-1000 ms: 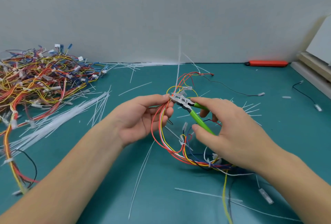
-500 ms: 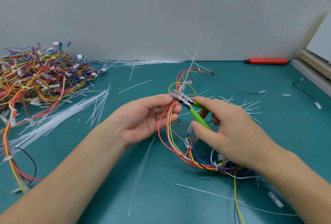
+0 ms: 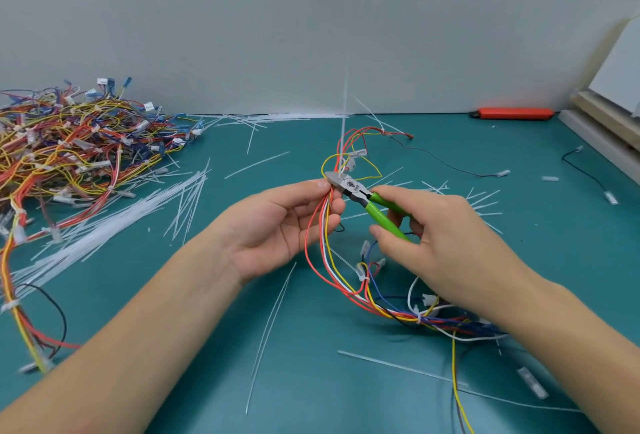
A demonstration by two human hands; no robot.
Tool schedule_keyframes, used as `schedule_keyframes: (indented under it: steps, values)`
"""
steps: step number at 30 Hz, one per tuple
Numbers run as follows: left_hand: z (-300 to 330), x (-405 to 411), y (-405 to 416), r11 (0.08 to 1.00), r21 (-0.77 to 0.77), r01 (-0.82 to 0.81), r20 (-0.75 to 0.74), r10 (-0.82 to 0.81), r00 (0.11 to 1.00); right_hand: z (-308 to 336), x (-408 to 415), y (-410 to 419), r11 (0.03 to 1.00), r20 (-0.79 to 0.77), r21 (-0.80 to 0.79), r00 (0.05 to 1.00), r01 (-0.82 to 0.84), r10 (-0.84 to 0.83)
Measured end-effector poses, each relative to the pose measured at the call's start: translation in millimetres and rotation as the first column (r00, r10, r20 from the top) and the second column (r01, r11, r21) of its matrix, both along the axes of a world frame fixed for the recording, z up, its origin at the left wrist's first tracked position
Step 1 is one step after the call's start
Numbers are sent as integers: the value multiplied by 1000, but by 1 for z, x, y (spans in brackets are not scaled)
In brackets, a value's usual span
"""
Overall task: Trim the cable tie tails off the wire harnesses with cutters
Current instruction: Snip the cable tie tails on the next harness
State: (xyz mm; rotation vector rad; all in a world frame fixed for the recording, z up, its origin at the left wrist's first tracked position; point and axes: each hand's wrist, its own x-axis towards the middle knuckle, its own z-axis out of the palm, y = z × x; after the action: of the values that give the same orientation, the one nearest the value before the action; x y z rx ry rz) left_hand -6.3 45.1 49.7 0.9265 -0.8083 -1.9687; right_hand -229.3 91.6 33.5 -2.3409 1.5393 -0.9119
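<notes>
My left hand [image 3: 277,225] pinches a wire harness [image 3: 332,260] of red, yellow, white and blue wires, held above the green mat. My right hand [image 3: 436,236] grips green-handled cutters [image 3: 367,199]. The cutter jaws sit at the bundle just above my left thumb, where a white cable tie tail [image 3: 345,111] stands straight up. Further ties bind the harness lower down, near my right wrist.
A big pile of harnesses [image 3: 69,153] lies at the left. A bundle of white tie tails [image 3: 114,225] and loose cut tails are scattered over the mat [image 3: 207,347]. A red tool [image 3: 512,113] lies by the wall; boards [image 3: 602,128] at the right edge.
The harness has been raised slightly and turned; the tie tail swung from leaning right to upright. The cutter jaws stay at the bundle near my left thumb.
</notes>
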Motion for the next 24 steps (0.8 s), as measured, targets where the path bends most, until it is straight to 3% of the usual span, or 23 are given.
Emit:
schedule_keyframes:
  steps: [3,7,9,12,15,20,24]
  values:
    - [0,0,0,1000,9,15,-22,-15,1000,0,1,-1,1000,90,-7,996,-18,18]
    - [0,5,-2,1000,14,26,-37,-26,999,5,-1,-3,992,415,75,901,105,-127]
    - [0,6,-3,1000,10,28,-39,-28,999,12,-2,-4,978,589,178,784,110,-196]
    - [-1,6,-4,999,-18,26,10,-26,1000,21,-8,-6,903,796,428,490,-41,-355]
    - [-2,6,-5,1000,-10,-1,69,2,998,27,-18,-8,824,826,544,275,-158,-492]
    - [1,11,-9,997,-34,-69,187,74,980,31,-30,-13,798,786,602,205,-41,-583]
    - [1,12,-7,983,-179,-34,362,98,927,31,-30,-14,761,770,635,191,-133,-609]
